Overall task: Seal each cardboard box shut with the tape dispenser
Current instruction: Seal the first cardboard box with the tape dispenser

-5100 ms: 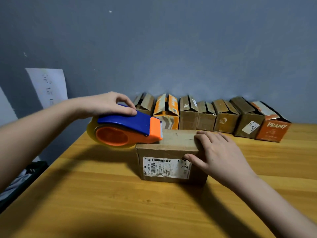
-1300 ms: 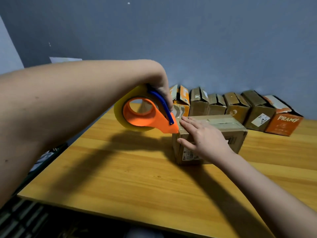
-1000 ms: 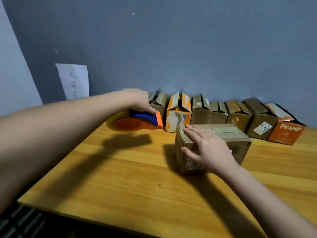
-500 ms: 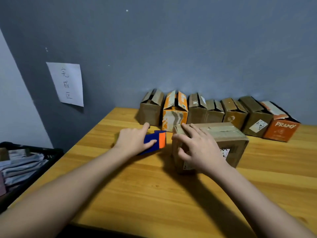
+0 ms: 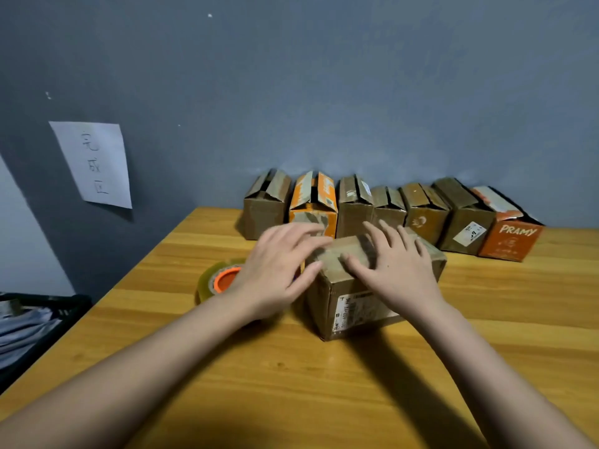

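On the wooden table [image 5: 324,384], near its middle, stands the cardboard box [image 5: 353,303] that is being sealed, with its flaps down and a white label on the side facing the camera. Both hands are on it. The right hand [image 5: 398,270] lies flat on the top, its fingers straight and a little spread, the thumb reaching to the left along the top. The left hand [image 5: 275,273] is at the left edge of the box; its fingers are also straight and slightly apart, and they reach over the top corner — this hand is blurred, so I cannot tell how firmly it presses. Neither hand is curled around anything.

The tape dispenser [image 5: 220,280] lies on the table just beside the box, on its left, partly hidden behind the left hand. Only the yellowish tape roll and the orange hub are visible.

At the back of the table, against the grey wall [image 5: 324,92], a row of seven more boxes [image 5: 389,209] stands side by side — most are brown, one is orange and white, and the one at the right end is orange with the word PRAMY. Their top flaps stand partly raised. A white paper sheet [image 5: 94,163] with handwritten characters hangs on the wall at the left. At the left edge, lower than the table, a dark basket [image 5: 42,306] holds something like folded cloth.
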